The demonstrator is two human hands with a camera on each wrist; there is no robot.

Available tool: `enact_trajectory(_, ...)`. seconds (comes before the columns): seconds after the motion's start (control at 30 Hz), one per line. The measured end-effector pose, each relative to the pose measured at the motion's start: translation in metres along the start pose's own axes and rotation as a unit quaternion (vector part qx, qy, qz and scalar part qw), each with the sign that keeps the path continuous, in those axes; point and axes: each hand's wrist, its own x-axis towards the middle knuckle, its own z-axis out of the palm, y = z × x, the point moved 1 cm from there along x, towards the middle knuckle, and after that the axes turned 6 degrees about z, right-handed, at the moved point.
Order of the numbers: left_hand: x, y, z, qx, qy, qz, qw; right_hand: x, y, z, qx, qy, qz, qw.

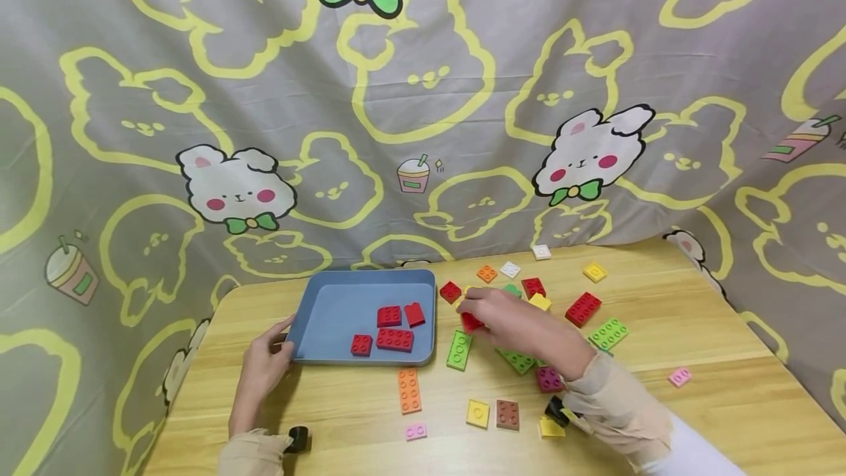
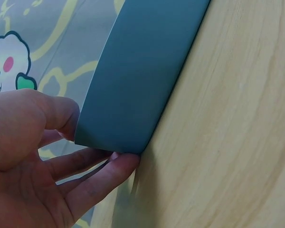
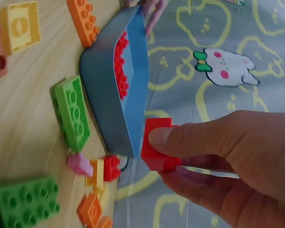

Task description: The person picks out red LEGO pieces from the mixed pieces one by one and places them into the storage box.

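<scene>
Between thumb and fingers, my right hand (image 1: pixel 509 319) (image 3: pixel 228 156) pinches a red toy building brick (image 1: pixel 471 324) (image 3: pixel 156 149), just right of a blue-grey tray (image 1: pixel 330 318) (image 2: pixel 133 80) (image 3: pixel 99 99). The brick is raised beside the tray's wall in the right wrist view. At the tray's left side, my left hand (image 1: pixel 261 366) (image 2: pixel 23 152) grips the corner, one finger by the rim and others at the bottom edge. Inside the tray lie several red bricks, among them a long one (image 1: pixel 395 340) and a small square one (image 1: pixel 360 345).
Loose bricks lie around my right hand: light green (image 1: pixel 459 350), red (image 1: pixel 583 309), purple (image 1: pixel 548 379) and several more. In front are an orange brick (image 1: pixel 409 391), a pink one (image 1: pixel 416 432) and a brown one (image 1: pixel 507 414). A patterned curtain (image 1: pixel 463 153) hangs behind the wooden table (image 1: pixel 344 432).
</scene>
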Motion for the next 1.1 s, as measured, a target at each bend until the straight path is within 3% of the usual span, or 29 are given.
enact_trajectory(0.6,0.001,-0.002,-0.001,0.008,0.0,0.005,1.0,0.073,-0.051,0.018,-0.007,-0.026,-0.049,0.998)
enact_trajectory(1.1,0.001,-0.001,-0.003,-0.005,-0.001,-0.001,1.0,0.123,-0.09,0.047,-0.048,-0.032,-0.1,0.993)
